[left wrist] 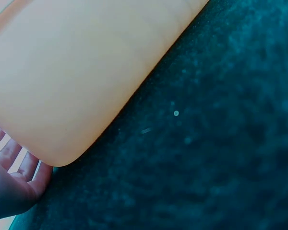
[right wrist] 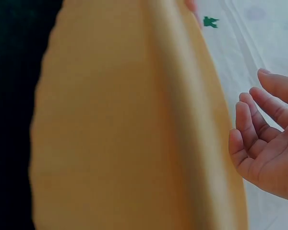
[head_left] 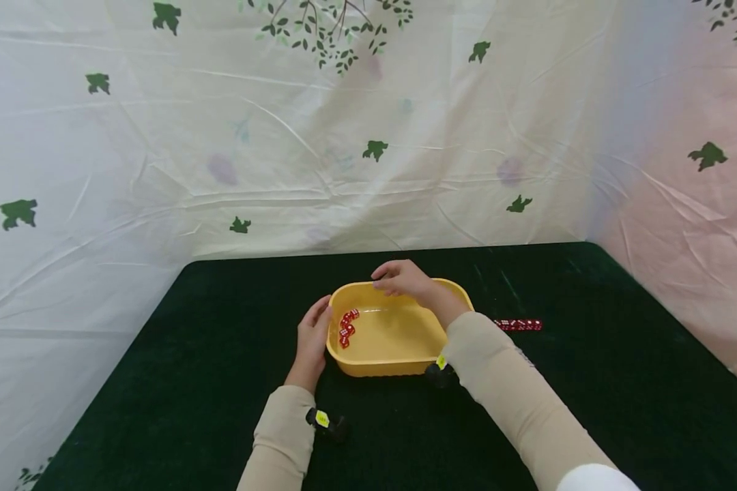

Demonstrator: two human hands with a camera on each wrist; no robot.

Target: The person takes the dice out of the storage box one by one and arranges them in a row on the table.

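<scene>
Head view, nearest: two beige sleeves [head_left: 516,395] reach forward over the dark green table cloth [head_left: 160,382], each wrist carrying a small black camera.
Left hand [head_left: 312,341]: lies flat against the outer left wall of the yellow tub [head_left: 399,365], fingers straight and together, thumb towards the rim; the left wrist view shows the fingers [left wrist: 9,158] laid along the tub's rounded corner, not curled round it.
Yellow tub: stands on the cloth at the table's middle, between the two hands, its floor mostly bare.
Red dice in tub [head_left: 347,326]: a small cluster lying against the inner left wall.
Right hand [head_left: 400,278]: hovers over the far rim of the tub, fingers loosely bent and slightly apart; the right wrist view shows the fingers [right wrist: 252,129] clear of the wall, holding nothing.
Row of red dice [head_left: 518,325]: lined up on the cloth to the right of the tub, apart from it.
Backdrop: cream sheet [head_left: 368,136] printed with green leaves.
Handling, judged: the tub looks like thin, light, stiff plastic with smooth, possibly slippery walls; grasp it by the rolled rim, at opposite sides, and keep it level so the loose dice do not slide.
</scene>
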